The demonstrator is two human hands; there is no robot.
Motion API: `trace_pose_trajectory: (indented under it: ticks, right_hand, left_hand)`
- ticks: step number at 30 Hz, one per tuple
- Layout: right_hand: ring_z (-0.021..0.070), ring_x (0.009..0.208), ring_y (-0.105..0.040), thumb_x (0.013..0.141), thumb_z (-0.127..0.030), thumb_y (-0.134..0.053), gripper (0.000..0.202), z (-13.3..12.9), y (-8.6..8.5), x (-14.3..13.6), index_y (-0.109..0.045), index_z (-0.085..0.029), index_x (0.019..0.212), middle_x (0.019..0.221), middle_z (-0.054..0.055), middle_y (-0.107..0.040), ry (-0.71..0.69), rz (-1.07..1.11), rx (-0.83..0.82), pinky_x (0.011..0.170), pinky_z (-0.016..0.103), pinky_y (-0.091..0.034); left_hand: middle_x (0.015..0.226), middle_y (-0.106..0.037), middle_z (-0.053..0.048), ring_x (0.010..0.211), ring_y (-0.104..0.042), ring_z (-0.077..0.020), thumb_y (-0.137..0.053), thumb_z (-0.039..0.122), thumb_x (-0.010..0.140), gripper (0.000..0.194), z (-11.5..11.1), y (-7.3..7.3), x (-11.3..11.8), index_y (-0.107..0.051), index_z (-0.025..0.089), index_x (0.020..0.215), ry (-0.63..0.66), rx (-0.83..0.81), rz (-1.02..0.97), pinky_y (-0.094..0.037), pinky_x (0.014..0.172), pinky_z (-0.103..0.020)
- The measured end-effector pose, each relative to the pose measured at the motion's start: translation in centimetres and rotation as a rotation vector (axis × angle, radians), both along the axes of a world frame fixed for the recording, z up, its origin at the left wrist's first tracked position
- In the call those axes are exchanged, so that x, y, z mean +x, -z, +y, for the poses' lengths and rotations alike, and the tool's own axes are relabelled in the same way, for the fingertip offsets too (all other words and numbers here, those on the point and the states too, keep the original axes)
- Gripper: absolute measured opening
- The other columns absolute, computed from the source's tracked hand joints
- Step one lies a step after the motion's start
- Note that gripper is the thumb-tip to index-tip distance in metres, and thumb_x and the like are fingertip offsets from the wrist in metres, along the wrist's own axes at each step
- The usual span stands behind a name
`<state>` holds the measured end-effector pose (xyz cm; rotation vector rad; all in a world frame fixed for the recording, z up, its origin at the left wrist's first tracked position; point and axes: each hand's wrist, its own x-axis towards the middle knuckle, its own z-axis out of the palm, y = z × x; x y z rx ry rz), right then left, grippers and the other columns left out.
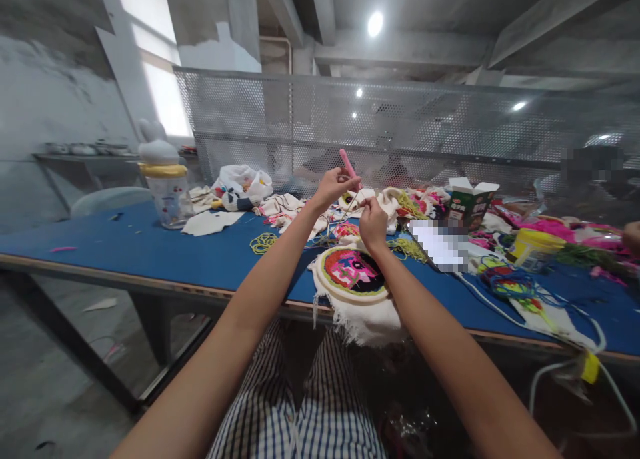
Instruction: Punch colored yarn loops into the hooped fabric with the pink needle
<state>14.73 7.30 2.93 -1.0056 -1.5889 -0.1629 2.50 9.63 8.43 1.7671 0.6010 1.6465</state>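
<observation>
Above the table, my left hand (pixel 334 187) is closed around the slim pink handle of a punch needle (pixel 346 160), tilted with its upper end to the left. Close by on the right, my right hand (pixel 374 222) is pinched at the fingertips; whatever is between them is too small to make out. Below both hands, a round embroidery hoop (pixel 324 297) lies at the table's front edge. Its stretched cloth carries a pink, red and black tufted design (pixel 353 269) ringed in olive and orange, and frayed white fabric (pixel 373 322) hangs over the edge.
Yellow yarn (pixel 263 243) and fabric scraps (pixel 213 223) lie on the blue table (pixel 125 252). A rabbit-lidded bottle (pixel 167 192) stands left. On the right are a glowing tablet-like screen (pixel 439 245), an open carton (pixel 469 207), a yellow tub (pixel 537 247) and tangled cable. Perforated metal panels (pixel 235 112) rise behind.
</observation>
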Motion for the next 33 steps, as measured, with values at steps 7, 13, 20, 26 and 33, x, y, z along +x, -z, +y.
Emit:
trace_pose_trajectory:
  ticks: [7,13,20,26,33]
  right_hand:
    - [0.0212,0.070,-0.056,0.078,-0.011,-0.032,0.026,0.10,0.29,0.01,-0.057,-0.016,0.084,0.076,0.008,-0.064,-0.004,-0.050,0.003,0.069,0.030,-0.038]
    - [0.0225,0.071,-0.056,0.077,-0.011,-0.034,0.026,-0.30,0.25,-0.15,-0.059,-0.015,0.084,0.075,0.009,-0.064,-0.014,-0.123,0.007,0.069,0.031,-0.038]
    - [0.0232,0.072,-0.057,0.078,-0.010,-0.034,0.026,-0.18,0.16,-0.27,-0.059,-0.014,0.086,0.079,0.011,-0.065,-0.002,-0.111,0.009,0.070,0.032,-0.038]
    - [0.0228,0.072,-0.058,0.079,-0.011,-0.032,0.026,-0.20,-0.08,-0.03,-0.058,-0.015,0.085,0.079,0.010,-0.065,0.027,-0.064,0.016,0.069,0.031,-0.038]
    - [0.0221,0.068,-0.057,0.077,-0.011,-0.033,0.026,-0.43,-0.10,-0.12,-0.058,-0.015,0.082,0.075,0.009,-0.065,0.020,-0.061,0.018,0.067,0.030,-0.038]
  left_hand:
    - [0.061,-0.065,-0.005,0.056,-0.060,-0.0112,-0.068,0.024,0.068,0.020,-0.41,0.17,0.33,-0.053,0.012,0.066,-0.046,-0.011,0.009,-0.046,0.063,-0.027]
    - [0.065,-0.067,-0.005,0.060,-0.061,-0.0113,-0.064,0.026,0.072,0.016,-0.70,0.15,0.26,-0.058,0.012,0.068,-0.030,-0.020,0.073,-0.041,0.058,-0.023]
    - [0.075,-0.069,-0.007,0.061,-0.059,-0.0088,-0.057,0.024,0.079,0.015,-0.80,0.11,0.16,-0.061,0.010,0.077,0.004,-0.040,0.126,-0.040,0.058,-0.021]
    - [0.073,-0.068,-0.007,0.063,-0.060,-0.0093,-0.059,0.026,0.077,0.015,-0.57,0.33,-0.04,-0.060,0.010,0.079,0.031,-0.026,0.103,-0.043,0.063,-0.022]
    - [0.068,-0.065,-0.004,0.063,-0.060,-0.0106,-0.068,0.031,0.067,0.024,-0.18,0.94,-0.12,-0.053,0.012,0.071,0.016,0.005,0.031,-0.046,0.067,-0.026]
